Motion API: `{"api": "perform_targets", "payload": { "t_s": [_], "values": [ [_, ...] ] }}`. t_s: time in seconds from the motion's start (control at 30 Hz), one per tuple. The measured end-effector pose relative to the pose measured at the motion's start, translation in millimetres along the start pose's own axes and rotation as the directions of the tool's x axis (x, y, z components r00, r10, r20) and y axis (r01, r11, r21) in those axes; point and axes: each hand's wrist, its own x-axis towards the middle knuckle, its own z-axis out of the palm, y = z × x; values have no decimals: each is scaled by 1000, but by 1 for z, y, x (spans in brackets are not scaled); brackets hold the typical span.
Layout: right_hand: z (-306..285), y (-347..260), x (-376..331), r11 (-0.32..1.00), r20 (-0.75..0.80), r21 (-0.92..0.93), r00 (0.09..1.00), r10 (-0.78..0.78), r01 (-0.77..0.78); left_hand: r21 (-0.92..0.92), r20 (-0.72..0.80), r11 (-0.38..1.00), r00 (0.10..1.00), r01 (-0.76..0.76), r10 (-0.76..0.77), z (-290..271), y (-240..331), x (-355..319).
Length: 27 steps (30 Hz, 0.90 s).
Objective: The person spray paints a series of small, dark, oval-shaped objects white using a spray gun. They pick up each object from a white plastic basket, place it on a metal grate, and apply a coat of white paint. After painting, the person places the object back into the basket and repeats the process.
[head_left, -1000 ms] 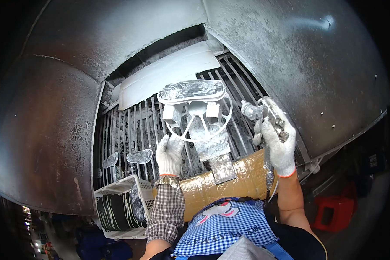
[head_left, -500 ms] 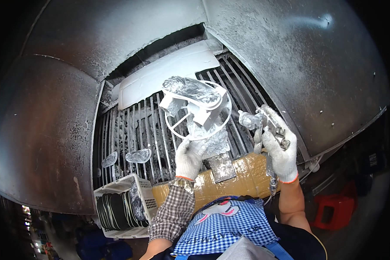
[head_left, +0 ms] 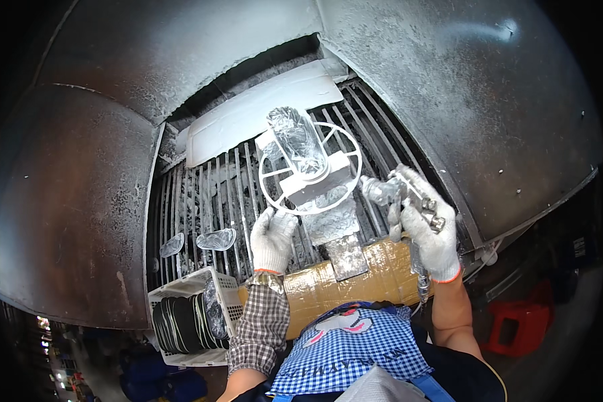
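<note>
Two gloved hands in play over a grimy spray booth. Far left, a white basket [head_left: 181,295] sits at the booth's lower edge w/ dark round parts stacked on edge inside, one looks wrapped in clear film. Just above it, two small clear pieces [head_left: 216,238] lie on the metal grate [head_left: 201,194], well apart from the work.

Left hand [head_left: 273,240], white glove, fingers closed round the rim of the white ring-shaped part [head_left: 309,169], which stands over the grate mid-booth, tilted, its hub masked in shiny foil or film. Part looks evenly white already, so coating seems well along imo; can't tell which faces are left.

Below it a paint-crusted stand [head_left: 338,234] rests on a taped cardboard pad [head_left: 328,288] at the front edge.

Right hand [head_left: 430,234], white glove, fingers wrapped tight on the spray gun [head_left: 398,197], nozzle aimed left, just beside the ring. No spray mist visible. Nothing blocks the gun's line; the stand sits close under the part.

Far right, a red stool [head_left: 516,328] on the floor.
</note>
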Motion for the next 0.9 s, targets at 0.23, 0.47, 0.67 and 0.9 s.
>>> {"api": "perform_targets", "payload": {
  "t_s": [0.23, 0.47, 0.67, 0.9],
  "values": [
    [15, 6, 4, 999, 0, 33, 999, 37, -37, -46, 6, 997, 998, -55, 56, -1, 16, 15],
    [32, 17, 13, 999, 106, -8, 993, 50, -50, 27, -47, 999, 998, -43, 44, -19, 16, 23],
    [38, 31, 33, 999, 40, -23, 998, -48, 49, 73, -117, 997, 993, 25, -16, -17, -9, 1],
    [38, 26, 42, 998, -33, -13, 998, -59, 58, 34, -18, 995, 995, 97, -97, -12, -25, -13]
  ]
}}
